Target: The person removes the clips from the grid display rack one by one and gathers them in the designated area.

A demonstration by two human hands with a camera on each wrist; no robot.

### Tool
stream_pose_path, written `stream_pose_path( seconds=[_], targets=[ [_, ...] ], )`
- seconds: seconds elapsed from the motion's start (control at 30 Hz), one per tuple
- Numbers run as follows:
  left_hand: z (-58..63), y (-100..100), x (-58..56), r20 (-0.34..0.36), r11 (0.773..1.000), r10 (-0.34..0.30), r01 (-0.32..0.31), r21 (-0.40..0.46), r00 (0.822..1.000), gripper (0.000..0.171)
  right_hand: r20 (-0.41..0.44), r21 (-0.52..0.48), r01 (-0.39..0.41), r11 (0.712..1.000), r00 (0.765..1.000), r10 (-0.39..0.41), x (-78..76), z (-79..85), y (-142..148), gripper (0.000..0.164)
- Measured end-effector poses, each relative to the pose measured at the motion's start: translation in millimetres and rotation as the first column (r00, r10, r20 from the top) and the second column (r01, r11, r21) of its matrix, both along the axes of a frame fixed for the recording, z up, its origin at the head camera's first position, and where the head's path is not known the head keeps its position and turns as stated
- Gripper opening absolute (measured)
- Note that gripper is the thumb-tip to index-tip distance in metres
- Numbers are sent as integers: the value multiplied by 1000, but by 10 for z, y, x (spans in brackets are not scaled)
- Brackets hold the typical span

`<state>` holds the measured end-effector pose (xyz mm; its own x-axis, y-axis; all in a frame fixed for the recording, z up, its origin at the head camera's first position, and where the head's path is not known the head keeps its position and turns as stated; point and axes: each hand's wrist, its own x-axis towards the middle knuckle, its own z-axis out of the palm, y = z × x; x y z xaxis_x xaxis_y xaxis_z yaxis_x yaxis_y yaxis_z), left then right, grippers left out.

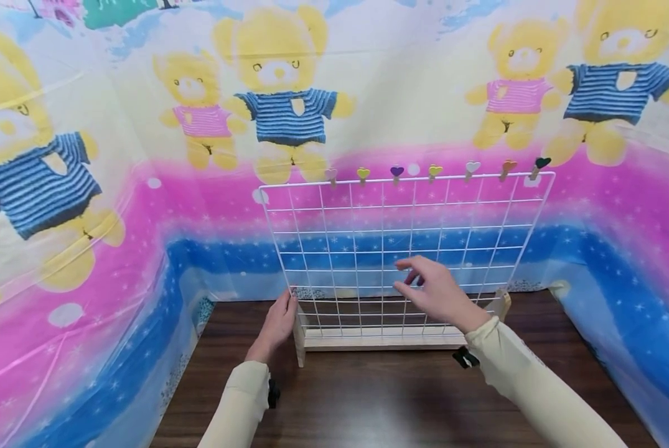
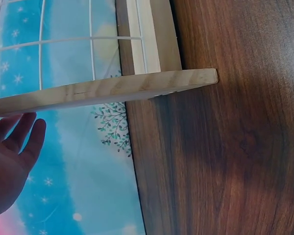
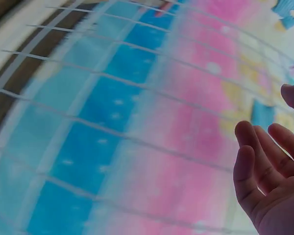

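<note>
A white wire grid panel (image 1: 355, 252) stands upright in a wooden stand (image 1: 379, 343) on the dark table. Several small clothespins with heart tops line its upper wire, among them a purple one (image 1: 397, 170), an orange one (image 1: 508, 167) and a dark green one (image 1: 542, 163). My left hand (image 1: 278, 320) is at the stand's left side board (image 2: 137, 87), its fingers extended with the tips right at the board's outer face. In front of the grid hovers my right hand (image 1: 437, 292), fingers loosely bent, thumb apart from them, nothing held.
Brown wood-grain table (image 1: 390, 398) extends in front of the stand. Behind and at both sides hangs a cloth (image 1: 418, 93) printed with bears in pink, blue and cream. Black devices sit at both wrists, below the cream sleeves (image 1: 239, 392).
</note>
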<state>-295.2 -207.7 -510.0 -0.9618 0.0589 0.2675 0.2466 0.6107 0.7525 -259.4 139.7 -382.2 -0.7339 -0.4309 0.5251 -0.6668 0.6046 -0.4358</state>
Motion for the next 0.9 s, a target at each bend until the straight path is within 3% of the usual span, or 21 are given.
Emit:
stream_pose_path(
  seconds=[0.3,0.47,0.6,0.73,0.9],
  targets=[
    [-58,14,-30,86,998,-14,9,57,996,42,-170,-16,-117,993,979,113,-24,734,-327,30],
    [-77,-4,-27,47,998,-2,-1,56,999,38,-250,-69,-182,981,955,160,-77,1061,-564,28],
    [-67,-8,-22,28,999,-7,6,53,1000,37,-294,-121,-182,976,945,140,-127,1284,-737,28],
    [-58,5,-19,49,998,-10,7,62,999,38,-284,-144,-134,980,955,89,-170,1438,-871,32],
    [-81,5,-10,75,999,0,-3,40,997,39,-153,-125,-62,990,987,42,-196,1521,-998,39]
  ],
)
